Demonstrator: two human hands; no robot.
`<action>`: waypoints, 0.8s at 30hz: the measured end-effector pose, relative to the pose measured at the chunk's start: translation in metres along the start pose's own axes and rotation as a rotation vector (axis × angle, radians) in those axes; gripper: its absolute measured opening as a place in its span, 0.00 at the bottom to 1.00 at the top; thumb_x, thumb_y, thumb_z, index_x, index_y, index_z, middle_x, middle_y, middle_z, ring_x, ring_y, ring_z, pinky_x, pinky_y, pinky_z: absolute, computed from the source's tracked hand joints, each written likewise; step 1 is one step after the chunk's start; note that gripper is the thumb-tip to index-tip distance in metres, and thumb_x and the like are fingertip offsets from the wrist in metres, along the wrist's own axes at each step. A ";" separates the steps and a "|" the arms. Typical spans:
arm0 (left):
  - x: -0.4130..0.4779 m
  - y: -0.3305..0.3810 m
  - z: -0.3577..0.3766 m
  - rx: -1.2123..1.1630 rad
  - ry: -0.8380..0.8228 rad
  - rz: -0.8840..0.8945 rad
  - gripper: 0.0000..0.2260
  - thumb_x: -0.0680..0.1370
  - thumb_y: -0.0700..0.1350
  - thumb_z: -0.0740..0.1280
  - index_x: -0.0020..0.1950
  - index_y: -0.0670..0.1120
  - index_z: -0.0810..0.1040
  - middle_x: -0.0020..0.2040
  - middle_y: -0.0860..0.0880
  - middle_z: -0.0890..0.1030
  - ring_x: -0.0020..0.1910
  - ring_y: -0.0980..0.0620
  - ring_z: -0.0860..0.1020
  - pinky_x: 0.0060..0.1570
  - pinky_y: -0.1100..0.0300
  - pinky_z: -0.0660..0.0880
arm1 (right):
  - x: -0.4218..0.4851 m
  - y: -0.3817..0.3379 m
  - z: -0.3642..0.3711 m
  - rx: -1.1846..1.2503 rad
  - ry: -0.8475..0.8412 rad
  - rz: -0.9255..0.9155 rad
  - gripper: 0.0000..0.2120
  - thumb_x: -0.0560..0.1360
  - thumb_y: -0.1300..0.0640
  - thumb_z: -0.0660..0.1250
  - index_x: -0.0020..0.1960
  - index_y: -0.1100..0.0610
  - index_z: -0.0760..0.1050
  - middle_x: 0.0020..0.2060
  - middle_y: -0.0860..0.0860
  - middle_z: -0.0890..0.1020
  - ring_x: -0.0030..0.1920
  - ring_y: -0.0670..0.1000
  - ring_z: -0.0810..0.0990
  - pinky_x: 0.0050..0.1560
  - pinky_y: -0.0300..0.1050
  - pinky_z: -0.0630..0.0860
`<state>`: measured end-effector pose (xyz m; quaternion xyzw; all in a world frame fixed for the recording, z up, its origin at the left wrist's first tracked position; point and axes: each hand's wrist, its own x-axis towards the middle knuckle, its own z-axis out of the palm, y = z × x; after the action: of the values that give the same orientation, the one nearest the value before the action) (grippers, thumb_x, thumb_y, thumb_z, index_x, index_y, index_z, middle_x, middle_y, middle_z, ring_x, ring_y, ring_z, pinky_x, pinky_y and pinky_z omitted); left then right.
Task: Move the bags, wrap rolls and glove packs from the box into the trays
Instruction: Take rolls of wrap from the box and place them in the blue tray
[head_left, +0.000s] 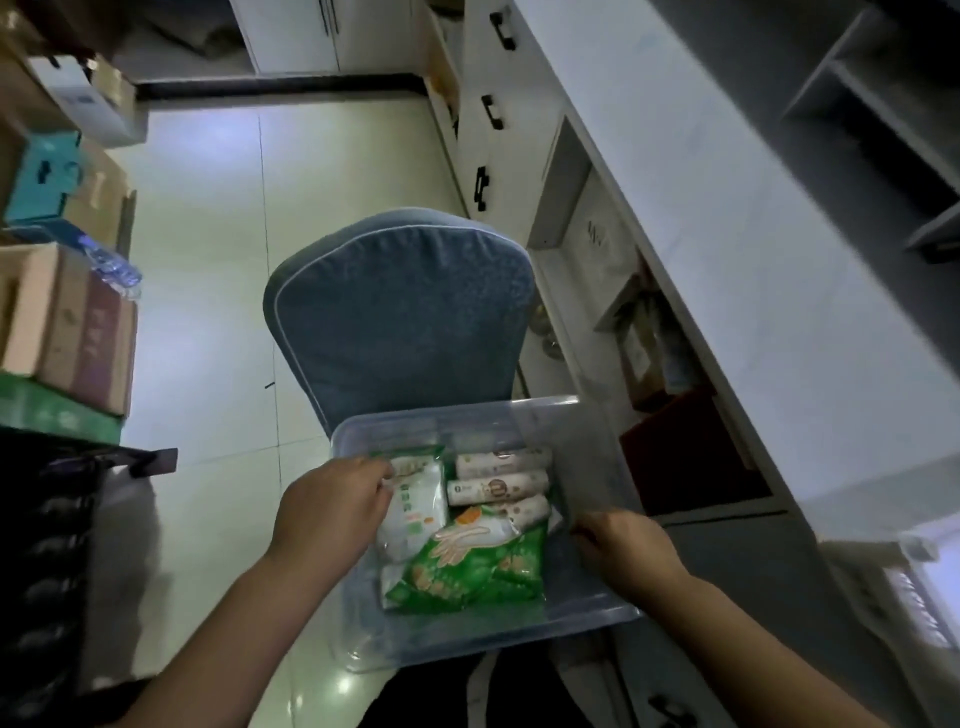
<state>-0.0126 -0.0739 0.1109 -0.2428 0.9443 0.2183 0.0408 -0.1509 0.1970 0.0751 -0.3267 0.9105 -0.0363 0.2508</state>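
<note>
A clear plastic box (587, 582) sits on a blue chair in front of me. Inside lie a green glove pack (478, 571), a white bag (415, 514) and three wrap rolls (498, 488) stacked along the far side. My left hand (332, 506) grips the box's left rim, its fingers over the edge next to the white bag. My right hand (621, 545) grips the box's right wall. No trays are in view.
The blue padded chair (400, 312) stands on a pale tiled floor. Stacked cardboard boxes (67, 322) line the left side. White cabinets with open shelves (649, 338) run along the right, close to the box.
</note>
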 end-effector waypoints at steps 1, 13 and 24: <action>0.001 -0.005 0.007 0.003 -0.017 -0.009 0.09 0.75 0.45 0.64 0.53 0.51 0.81 0.50 0.50 0.84 0.48 0.47 0.80 0.41 0.55 0.76 | 0.007 0.004 0.009 -0.005 -0.034 0.017 0.09 0.75 0.51 0.62 0.47 0.54 0.78 0.47 0.54 0.83 0.49 0.56 0.80 0.41 0.47 0.71; 0.008 -0.026 0.110 0.057 -0.184 -0.175 0.08 0.76 0.47 0.63 0.48 0.50 0.81 0.45 0.51 0.84 0.44 0.48 0.80 0.38 0.57 0.74 | 0.153 0.049 0.136 0.122 -0.266 -0.041 0.14 0.75 0.54 0.64 0.60 0.54 0.76 0.61 0.55 0.78 0.58 0.56 0.76 0.56 0.43 0.72; 0.009 -0.002 0.173 0.084 -0.284 -0.176 0.03 0.68 0.47 0.71 0.41 0.52 0.80 0.34 0.53 0.82 0.33 0.51 0.80 0.27 0.62 0.73 | 0.195 0.083 0.200 -0.384 -0.331 -0.206 0.20 0.75 0.56 0.61 0.66 0.57 0.68 0.66 0.56 0.69 0.64 0.58 0.65 0.66 0.48 0.61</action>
<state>-0.0242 -0.0044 -0.0477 -0.2893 0.9124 0.2063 0.2030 -0.2310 0.1620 -0.2025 -0.4607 0.8092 0.1654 0.3248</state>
